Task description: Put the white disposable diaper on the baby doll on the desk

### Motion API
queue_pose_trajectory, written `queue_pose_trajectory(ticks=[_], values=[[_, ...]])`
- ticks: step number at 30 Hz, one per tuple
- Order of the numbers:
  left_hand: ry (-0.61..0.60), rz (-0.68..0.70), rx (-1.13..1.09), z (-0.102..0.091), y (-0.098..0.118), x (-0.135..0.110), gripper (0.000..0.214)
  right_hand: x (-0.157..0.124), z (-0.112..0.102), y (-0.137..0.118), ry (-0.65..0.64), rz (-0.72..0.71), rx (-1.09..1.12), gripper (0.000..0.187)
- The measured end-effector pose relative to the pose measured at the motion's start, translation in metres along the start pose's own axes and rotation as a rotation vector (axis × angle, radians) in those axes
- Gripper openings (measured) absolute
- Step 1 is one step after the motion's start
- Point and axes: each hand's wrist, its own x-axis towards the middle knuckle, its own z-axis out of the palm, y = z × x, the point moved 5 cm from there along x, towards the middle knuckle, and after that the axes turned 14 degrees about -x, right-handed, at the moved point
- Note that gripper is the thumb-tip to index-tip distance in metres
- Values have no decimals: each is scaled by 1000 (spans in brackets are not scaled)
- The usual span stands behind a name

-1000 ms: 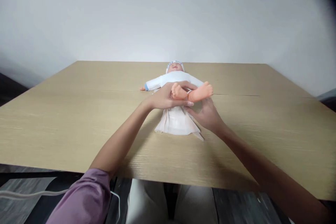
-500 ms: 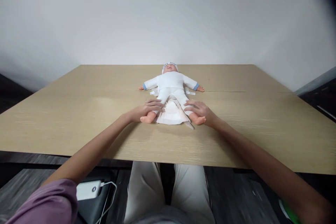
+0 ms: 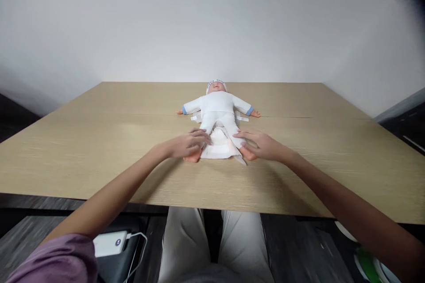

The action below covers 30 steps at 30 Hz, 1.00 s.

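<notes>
Doll (image 3: 217, 104) on its back on the desk (image 3: 99, 154), legs apart over a white pad (image 3: 219, 150)

The doll lies near the middle of the desk, head toward the wall (image 3: 212, 31) and feet toward the person. It wears a white suit with blue cuffs (image 3: 248, 109) and a white cap (image 3: 212, 82) with dark markings, and its arms stretch out to either side. The pad shows between its legs and spreads flat toward the near edge of the desk, one corner drawn to a point. Pale tabs (image 3: 243, 119) stick out on both sides of the waist.

The left hand (image 3: 190, 143) is over one lower leg, its fingers loosely spread and bent, partly hiding the foot (image 3: 192, 157) below. The right hand (image 3: 259, 144) lies along the other lower leg in the same relaxed way, fingers reaching inward, beside the other foot (image 3: 248, 154). Neither is closed into a grip; how firmly they press cannot be told.

Below the desk, a white device (image 3: 110, 244) with a cable (image 3: 143, 254) rests on a dark surface, near the purple sleeve (image 3: 59, 258). Light trousers (image 3: 186, 239) show in the centre, and a partly hidden green object (image 3: 368, 267) at the lower right.
</notes>
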Motion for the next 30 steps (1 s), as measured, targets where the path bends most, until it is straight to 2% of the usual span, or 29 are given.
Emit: queue_pose_trajectory(ticks=[1, 2, 4, 5, 8, 11, 14, 17, 19, 21, 24, 27, 30], values=[[27, -21, 27, 2, 5, 2, 42, 0, 0, -10, 5, 14, -61, 52], [56, -41, 57, 5, 9, 4, 47, 0, 2, -20, 14, 23, -127, 65], [99, -77, 120, 12, 13, 6, 70, 1, 7, -38, 36, 33, -236, 84], [107, -84, 149, 15, 14, 7, 78, 1, 11, -44, 49, 43, -271, 86], [126, -92, 207, 23, 11, 8, 75, 3, 21, -50, 69, 93, -327, 74], [160, -106, 219, 24, 7, 8, 59, 6, 25, -43, 88, 144, -336, 49], [210, -113, 177, 21, 6, 9, 37, 12, 24, -32, 132, 174, -251, 41], [301, -146, 6, 5, 4, 14, 17, 23, 20, -17, 190, 218, -115, 31], [410, -166, -125, -15, -1, 22, 24, 34, 14, -5, 278, 269, -25, 27], [495, -126, -201, -38, -8, 34, 29, 48, 8, 6, 387, 308, 54, 29], [534, -87, -305, -68, -28, 59, 33, 74, 1, 27, 477, 358, 136, 35], [567, -202, -503, -84, -64, 85, 38, 102, 6, 59, 435, 504, 256, 37], [617, -239, -703, -85, -97, 106, 41, 123, 28, 95, 309, 718, 584, 33]])
